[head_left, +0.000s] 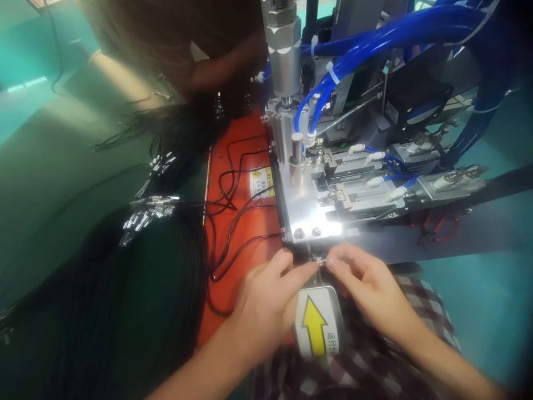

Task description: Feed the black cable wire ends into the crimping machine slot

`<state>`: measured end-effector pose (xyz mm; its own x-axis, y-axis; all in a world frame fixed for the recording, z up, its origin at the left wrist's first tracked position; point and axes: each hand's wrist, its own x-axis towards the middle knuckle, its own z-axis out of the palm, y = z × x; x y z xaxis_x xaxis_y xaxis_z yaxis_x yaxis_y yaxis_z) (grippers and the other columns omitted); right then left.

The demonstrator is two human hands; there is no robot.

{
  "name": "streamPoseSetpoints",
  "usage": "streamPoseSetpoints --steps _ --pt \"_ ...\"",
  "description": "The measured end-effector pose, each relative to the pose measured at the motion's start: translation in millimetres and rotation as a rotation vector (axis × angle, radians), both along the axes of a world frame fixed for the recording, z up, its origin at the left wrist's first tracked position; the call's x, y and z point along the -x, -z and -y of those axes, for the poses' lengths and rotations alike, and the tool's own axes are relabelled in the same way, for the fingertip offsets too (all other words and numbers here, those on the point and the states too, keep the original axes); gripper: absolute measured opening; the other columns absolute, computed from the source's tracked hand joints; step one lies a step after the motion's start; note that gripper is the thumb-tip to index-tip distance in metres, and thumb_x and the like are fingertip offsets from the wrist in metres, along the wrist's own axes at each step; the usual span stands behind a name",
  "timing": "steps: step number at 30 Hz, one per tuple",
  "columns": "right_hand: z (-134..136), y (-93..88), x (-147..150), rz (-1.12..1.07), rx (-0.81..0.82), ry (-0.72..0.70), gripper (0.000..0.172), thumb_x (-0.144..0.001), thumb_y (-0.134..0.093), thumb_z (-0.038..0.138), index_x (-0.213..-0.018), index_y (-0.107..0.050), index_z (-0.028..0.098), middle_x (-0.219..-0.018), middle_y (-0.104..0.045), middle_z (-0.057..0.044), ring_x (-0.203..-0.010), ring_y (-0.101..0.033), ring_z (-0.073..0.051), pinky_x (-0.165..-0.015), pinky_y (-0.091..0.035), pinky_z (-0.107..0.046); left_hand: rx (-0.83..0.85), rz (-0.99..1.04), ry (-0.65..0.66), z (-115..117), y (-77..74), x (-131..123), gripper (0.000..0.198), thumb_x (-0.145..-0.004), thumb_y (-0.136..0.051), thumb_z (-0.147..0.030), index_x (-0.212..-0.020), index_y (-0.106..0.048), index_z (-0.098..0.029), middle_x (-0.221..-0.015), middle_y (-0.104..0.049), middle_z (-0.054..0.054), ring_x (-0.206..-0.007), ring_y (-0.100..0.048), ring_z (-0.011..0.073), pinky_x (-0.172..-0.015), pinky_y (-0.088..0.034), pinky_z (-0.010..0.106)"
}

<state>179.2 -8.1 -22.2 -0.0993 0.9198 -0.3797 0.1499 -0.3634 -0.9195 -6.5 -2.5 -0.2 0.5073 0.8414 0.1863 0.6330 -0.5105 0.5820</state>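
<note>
While our left hand (pixel 268 286) and right hand (pixel 366 283) pinch a piece (pixel 320 263) just before the machine (pixel 310 208) | we see cables (pixel 192 244) left of it | arrow sign (pixel 316 325) before it

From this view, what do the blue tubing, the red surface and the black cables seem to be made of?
Blue tubing: probably plastic, glossy, with bright highlights.
Red surface: perhaps painted metal or plastic, satin; its even colour leaves this open.
Black cables: likely smooth plastic or rubber jackets, bending in loose loops.
</note>
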Motion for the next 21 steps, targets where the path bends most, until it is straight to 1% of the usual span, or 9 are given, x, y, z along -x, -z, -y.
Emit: streamPoseSetpoints --steps 3,7,9,12,17,19,21 --pt "1.2 1.6 -1.0 0.012 -0.028 -0.008 0.024 -0.09 -0.051 0.04 -0.079 -0.055 0.019 -0.065 -0.046 0.004 -0.056 -0.041 -0.011 -0.05 -0.036 -0.023 -0.028 -0.031 0.01 -3.1 -2.0 0.3 0.032 -0.09 -0.044 -0.012 -0.111 -0.067 -0.017 -0.074 -0.049 0.002 -0.061 -0.051 0.0123 -0.051 -0.041 0.02" --pt "4.2 5.8 -1.9 0.08 -0.082 -0.004 0.021 -0.092 -0.05 0.038 -0.083 -0.057 0.02 -0.078 -0.057 -0.001 -0.07 -0.053 -0.016 -0.059 -0.043 -0.025 -0.014 0.01 0.031 -5.4 -1.1 1.2 0.032 -0.089 -0.043 -0.01 -0.111 -0.066 -0.016 -0.076 -0.052 0.003 -0.064 -0.054 0.0123 -0.053 -0.044 0.02" --pt "5.1 7.6 -1.1 0.119 -0.123 0.007 0.02 -0.092 -0.05 0.037 -0.085 -0.058 0.02 -0.082 -0.059 -0.002 -0.076 -0.056 -0.017 -0.063 -0.045 -0.025 -0.016 0.025 0.036 -6.0 0.4 0.9 0.032 -0.089 -0.044 -0.01 -0.111 -0.066 -0.016 -0.076 -0.054 0.003 -0.065 -0.054 0.0124 -0.053 -0.044 0.02" --pt "5.4 8.3 0.9 0.132 -0.141 0.032 0.022 -0.092 -0.05 0.038 -0.083 -0.058 0.02 -0.08 -0.06 -0.002 -0.074 -0.057 -0.017 -0.062 -0.046 -0.025 -0.028 0.026 0.039 -6.6 2.1 0.1 0.031 -0.089 -0.043 -0.01 -0.111 -0.066 -0.015 -0.076 -0.055 0.003 -0.064 -0.055 0.0126 -0.054 -0.045 0.02" --pt "2.4 4.1 -1.3 0.054 -0.054 0.043 0.021 -0.087 -0.055 0.04 -0.082 -0.059 0.02 -0.072 -0.06 -0.001 -0.065 -0.058 -0.017 -0.053 -0.046 -0.024 -0.033 0.034 0.043 -6.0 3.2 0.4 0.03 -0.09 -0.043 -0.012 -0.11 -0.066 -0.015 -0.078 -0.057 0.004 -0.066 -0.056 0.0133 -0.055 -0.046 0.021" --pt "0.4 1.4 -3.7 0.071 -0.06 0.036 0.02 -0.086 -0.056 0.039 -0.082 -0.06 0.02 -0.069 -0.06 -0.001 -0.067 -0.059 -0.018 -0.053 -0.046 -0.024 -0.022 0.034 0.042 -5.4 3.9 1.2 0.03 -0.091 -0.043 -0.012 -0.111 -0.066 -0.015 -0.079 -0.057 0.004 -0.066 -0.056 0.0134 -0.056 -0.046 0.022" --pt "-1.3 -1.0 -5.2 0.118 -0.096 0.027 0.019 -0.086 -0.056 0.038 -0.081 -0.061 0.02 -0.071 -0.061 -0.002 -0.072 -0.06 -0.019 -0.056 -0.046 -0.025 -0.01 0.029 0.042 -5.1 4.8 1.9 0.03 -0.091 -0.043 -0.012 -0.111 -0.065 -0.016 -0.08 -0.057 0.004 -0.066 -0.056 0.0133 -0.056 -0.046 0.022"
